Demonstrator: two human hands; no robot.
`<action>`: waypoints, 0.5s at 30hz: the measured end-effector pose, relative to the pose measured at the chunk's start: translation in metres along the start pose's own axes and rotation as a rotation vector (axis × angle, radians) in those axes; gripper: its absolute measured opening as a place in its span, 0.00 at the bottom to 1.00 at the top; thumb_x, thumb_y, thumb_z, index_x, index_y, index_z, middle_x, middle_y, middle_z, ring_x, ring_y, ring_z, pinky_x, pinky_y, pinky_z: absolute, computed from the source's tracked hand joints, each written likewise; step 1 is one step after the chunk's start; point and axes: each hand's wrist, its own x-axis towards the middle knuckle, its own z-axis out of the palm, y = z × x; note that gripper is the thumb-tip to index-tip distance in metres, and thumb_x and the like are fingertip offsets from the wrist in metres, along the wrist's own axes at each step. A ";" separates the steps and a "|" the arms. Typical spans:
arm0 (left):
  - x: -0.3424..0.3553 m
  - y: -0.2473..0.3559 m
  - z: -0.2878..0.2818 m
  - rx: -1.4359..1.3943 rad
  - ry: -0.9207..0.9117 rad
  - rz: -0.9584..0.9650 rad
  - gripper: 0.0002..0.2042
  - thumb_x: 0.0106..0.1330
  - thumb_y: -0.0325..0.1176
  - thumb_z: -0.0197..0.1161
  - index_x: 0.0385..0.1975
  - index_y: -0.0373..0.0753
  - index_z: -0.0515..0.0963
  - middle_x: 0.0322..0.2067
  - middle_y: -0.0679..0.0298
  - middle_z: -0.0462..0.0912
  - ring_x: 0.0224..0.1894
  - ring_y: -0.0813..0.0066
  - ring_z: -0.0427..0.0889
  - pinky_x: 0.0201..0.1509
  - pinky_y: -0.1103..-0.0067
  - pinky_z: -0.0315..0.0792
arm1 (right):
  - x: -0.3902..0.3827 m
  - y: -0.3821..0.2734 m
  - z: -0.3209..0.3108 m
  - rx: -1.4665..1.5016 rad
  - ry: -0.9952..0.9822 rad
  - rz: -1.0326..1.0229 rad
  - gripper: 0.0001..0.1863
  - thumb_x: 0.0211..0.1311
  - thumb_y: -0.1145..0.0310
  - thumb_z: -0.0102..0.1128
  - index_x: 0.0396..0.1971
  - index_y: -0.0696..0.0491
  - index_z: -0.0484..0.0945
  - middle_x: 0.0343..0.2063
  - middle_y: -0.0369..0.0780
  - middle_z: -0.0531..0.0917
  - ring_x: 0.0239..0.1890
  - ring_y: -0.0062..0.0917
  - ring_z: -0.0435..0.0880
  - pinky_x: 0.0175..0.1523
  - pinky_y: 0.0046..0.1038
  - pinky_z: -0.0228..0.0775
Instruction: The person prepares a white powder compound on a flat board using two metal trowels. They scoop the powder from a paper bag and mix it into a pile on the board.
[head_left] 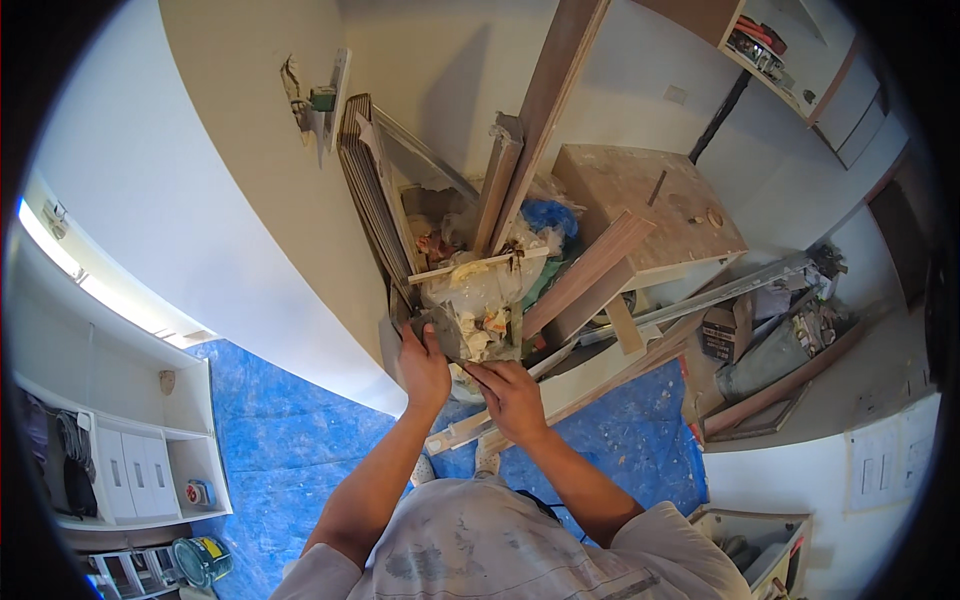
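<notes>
A clear plastic rubbish bag [455, 298], filled with pale crumpled scraps and debris, stands in front of me. My left hand [425, 368] is at its near left corner, fingers curled at a dark grey flat piece [446, 338]. Close by on the right, my right hand [510, 400] is closed at the bag's near edge, its fingertips bent inward. What exactly either hand grips is hidden by the fingers. A thin wooden strip [480, 267] lies across the bag, above both hands.
Folded ribbed panels [372, 190] lean on the left wall. Tall boards [550, 120] rise behind the bag. A wooden box [640, 205] and a slanted plank [590, 275] stand right. Long boards [600, 385] lie near my feet on blue sheeting [290, 420]; further right is more debris [800, 330].
</notes>
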 end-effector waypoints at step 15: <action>-0.031 -0.021 0.000 0.075 -0.199 -0.017 0.14 0.74 0.36 0.53 0.49 0.31 0.72 0.34 0.39 0.82 0.38 0.38 0.81 0.39 0.58 0.73 | 0.051 0.058 0.019 0.072 0.104 0.243 0.13 0.64 0.74 0.59 0.47 0.53 0.84 0.40 0.45 0.84 0.42 0.43 0.82 0.47 0.38 0.75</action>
